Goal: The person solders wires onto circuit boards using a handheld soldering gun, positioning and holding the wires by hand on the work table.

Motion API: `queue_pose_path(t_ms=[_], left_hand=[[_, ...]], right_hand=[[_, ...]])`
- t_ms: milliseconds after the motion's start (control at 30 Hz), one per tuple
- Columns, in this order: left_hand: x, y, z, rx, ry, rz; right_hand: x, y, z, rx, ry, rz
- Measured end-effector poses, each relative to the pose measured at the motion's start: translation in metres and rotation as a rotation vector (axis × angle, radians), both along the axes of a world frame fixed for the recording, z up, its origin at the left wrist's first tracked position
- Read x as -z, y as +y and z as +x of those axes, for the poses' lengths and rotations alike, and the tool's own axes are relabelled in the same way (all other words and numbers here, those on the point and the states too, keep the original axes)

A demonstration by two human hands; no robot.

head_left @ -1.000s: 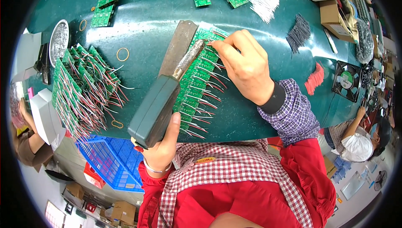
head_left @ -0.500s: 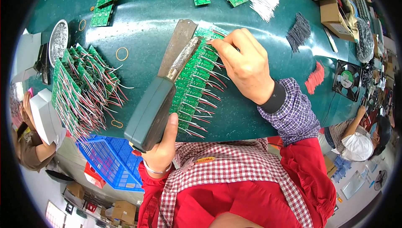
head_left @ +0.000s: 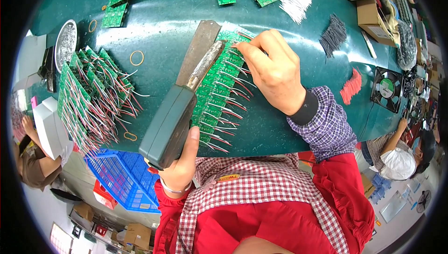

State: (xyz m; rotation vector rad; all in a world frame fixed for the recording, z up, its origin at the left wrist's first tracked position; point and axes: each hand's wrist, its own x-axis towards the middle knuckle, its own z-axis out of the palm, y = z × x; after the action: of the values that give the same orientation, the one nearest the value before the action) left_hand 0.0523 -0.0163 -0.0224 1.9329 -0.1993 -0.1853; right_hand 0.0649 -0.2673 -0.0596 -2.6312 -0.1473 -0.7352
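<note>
Board strip (head_left: 212, 94) runs near-left to far-right: left hand (head_left: 181, 170), by near end, wraps soldering gun (head_left: 168, 125); right hand (head_left: 275, 72), at far end, seemingly pinches thin wire (head_left: 234, 45).

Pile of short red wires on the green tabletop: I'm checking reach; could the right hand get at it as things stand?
Probably yes: nothing seems to stand between the right hand and the pile, though that hand's grip is busy at the long green circuit board.
</note>
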Motion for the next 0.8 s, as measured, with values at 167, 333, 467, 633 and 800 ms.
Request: queue_pose_path(t_ms=[167, 333, 467, 633, 800], left_hand=[[0.001, 0.003, -0.003, -0.019, -0.024, -0.011], [0.000, 0.006, -0.005, -0.034, -0.014, -0.006], [0.000, 0.008, -0.007, -0.043, 0.004, -0.001], [-0.001, 0.007, -0.009, -0.034, 0.027, -0.009], [-0.005, 0.008, -0.009, -0.048, 0.121, 0.008]], right_hand=[[-0.006, 0.004, -0.003, 0.000, -0.048, -0.009], [-0.004, 0.008, -0.007, -0.051, -0.025, 0.064], [-0.003, 0.008, -0.008, -0.062, 0.004, 0.062], [-0.004, 0.009, -0.009, -0.060, 0.040, 0.059], [-0.002, 0.009, -0.010, -0.048, 0.038, 0.050]])
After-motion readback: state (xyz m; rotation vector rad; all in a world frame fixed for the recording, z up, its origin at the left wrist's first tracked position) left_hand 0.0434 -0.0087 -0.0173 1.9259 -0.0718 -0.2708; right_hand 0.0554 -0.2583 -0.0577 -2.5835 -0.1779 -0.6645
